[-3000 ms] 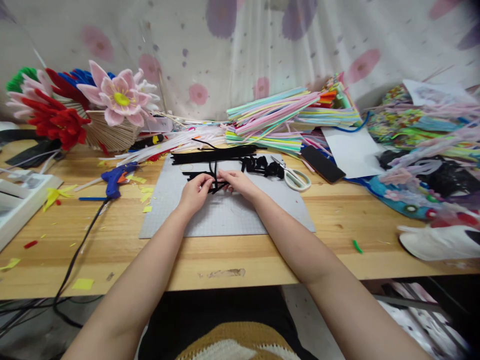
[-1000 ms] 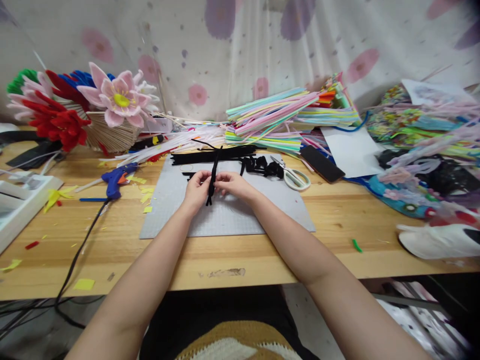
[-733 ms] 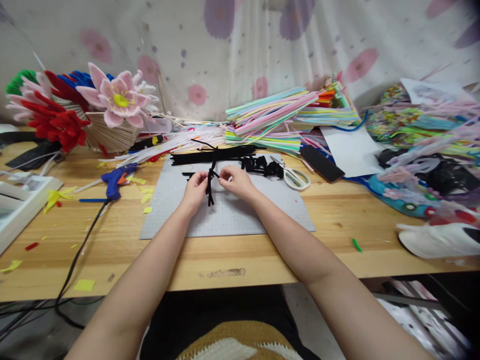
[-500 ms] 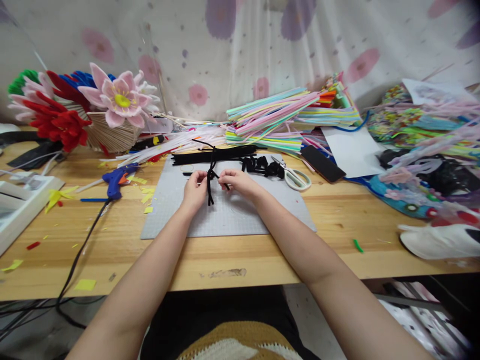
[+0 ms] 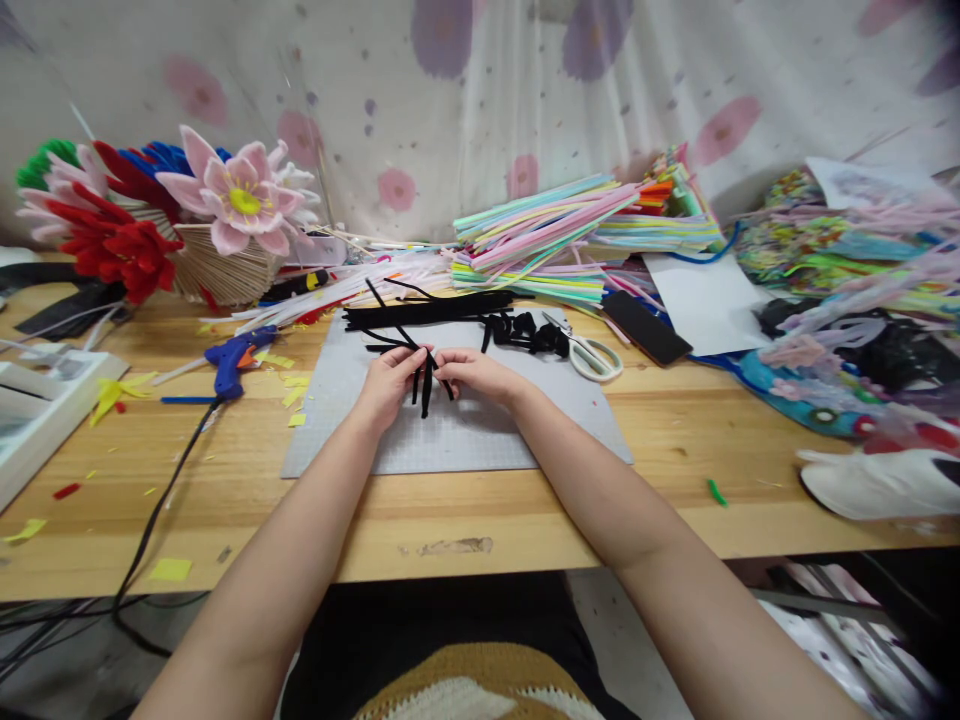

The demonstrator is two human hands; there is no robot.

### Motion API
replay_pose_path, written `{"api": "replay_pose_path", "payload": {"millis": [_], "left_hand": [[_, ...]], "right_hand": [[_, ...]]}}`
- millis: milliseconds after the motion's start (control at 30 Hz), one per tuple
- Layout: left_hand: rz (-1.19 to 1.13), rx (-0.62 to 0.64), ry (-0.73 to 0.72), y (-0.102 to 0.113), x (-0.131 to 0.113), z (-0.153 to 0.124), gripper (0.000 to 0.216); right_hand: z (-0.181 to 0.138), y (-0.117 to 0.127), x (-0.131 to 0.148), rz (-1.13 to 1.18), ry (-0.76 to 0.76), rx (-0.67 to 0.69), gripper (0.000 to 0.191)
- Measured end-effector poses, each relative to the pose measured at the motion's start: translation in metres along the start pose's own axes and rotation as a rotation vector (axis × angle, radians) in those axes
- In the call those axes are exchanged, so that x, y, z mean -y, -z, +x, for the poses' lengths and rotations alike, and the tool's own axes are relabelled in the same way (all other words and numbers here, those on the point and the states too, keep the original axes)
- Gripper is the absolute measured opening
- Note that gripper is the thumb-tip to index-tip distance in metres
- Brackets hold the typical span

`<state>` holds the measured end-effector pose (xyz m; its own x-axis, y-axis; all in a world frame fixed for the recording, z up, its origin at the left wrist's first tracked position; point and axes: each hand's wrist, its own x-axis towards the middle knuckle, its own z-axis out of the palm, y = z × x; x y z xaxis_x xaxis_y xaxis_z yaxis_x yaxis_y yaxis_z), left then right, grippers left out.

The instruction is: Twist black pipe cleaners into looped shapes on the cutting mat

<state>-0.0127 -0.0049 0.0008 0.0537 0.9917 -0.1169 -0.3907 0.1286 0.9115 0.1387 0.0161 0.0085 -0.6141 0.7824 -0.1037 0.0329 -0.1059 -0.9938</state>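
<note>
Several black pipe cleaners, crossed and joined in a small bunch, are held above the grey cutting mat. My left hand pinches the bunch from the left, its fingers closed near the crossing point. From the right, my right hand grips the same bunch with closed fingertips. Some ends hang down between the hands, others point up and to the left. Just beyond lies a bundle of straight black pipe cleaners. Curled black pipe-cleaner pieces rest to the right of it, beside scissors.
A blue glue gun with a trailing cord lies left of the mat. Fuzzy flowers stand at the back left. Stacks of coloured pipe cleaners fill the back. A dark phone-like slab and white paper lie right.
The black bunch has turned in my hands: its upper ends now lean left rather than straight up, and its lower ends spread wider. My hands have drawn slightly closer together.
</note>
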Motion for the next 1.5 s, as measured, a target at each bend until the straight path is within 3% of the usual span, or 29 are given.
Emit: {"api": "replay_pose_path", "payload": {"millis": [200,367,500,633,800,933,1067,1233,1367,1500], "left_hand": [[-0.023,-0.105,-0.033,0.002,-0.001,0.004,0.030],[-0.040,-0.142,-0.135,0.002,0.001,0.007,0.029],[0.021,-0.119,-0.115,0.001,0.003,0.006,0.032],[0.042,-0.117,-0.169,0.003,0.003,0.007,0.028],[0.063,-0.023,-0.171,0.012,-0.011,0.008,0.028],[0.122,0.004,-0.168,0.017,-0.020,0.007,0.027],[0.072,-0.201,-0.234,0.016,-0.020,0.009,0.025],[-0.125,-0.394,-0.167,0.021,-0.019,0.015,0.017],[-0.146,-0.372,-0.081,0.030,-0.024,0.019,0.014],[-0.170,-0.379,-0.155,0.029,-0.034,0.023,0.016]], "right_hand": [[-0.001,0.001,0.000,-0.015,0.006,0.060,0.013],[0.004,-0.005,-0.006,0.252,0.028,-0.014,0.016],[0.008,-0.013,-0.007,0.410,-0.035,-0.038,0.025],[0.010,-0.018,-0.006,0.323,-0.083,-0.057,0.022],[0.007,-0.013,-0.007,0.275,-0.127,0.077,0.025],[0.004,-0.011,-0.006,0.099,-0.156,0.081,0.033],[0.008,-0.018,-0.004,-0.265,-0.007,-0.035,0.031],[0.013,-0.030,-0.005,-0.660,0.162,-0.140,0.032],[0.009,-0.035,-0.009,-0.799,0.101,-0.160,0.030],[0.004,-0.037,-0.009,-0.889,0.014,-0.201,0.028]]}}
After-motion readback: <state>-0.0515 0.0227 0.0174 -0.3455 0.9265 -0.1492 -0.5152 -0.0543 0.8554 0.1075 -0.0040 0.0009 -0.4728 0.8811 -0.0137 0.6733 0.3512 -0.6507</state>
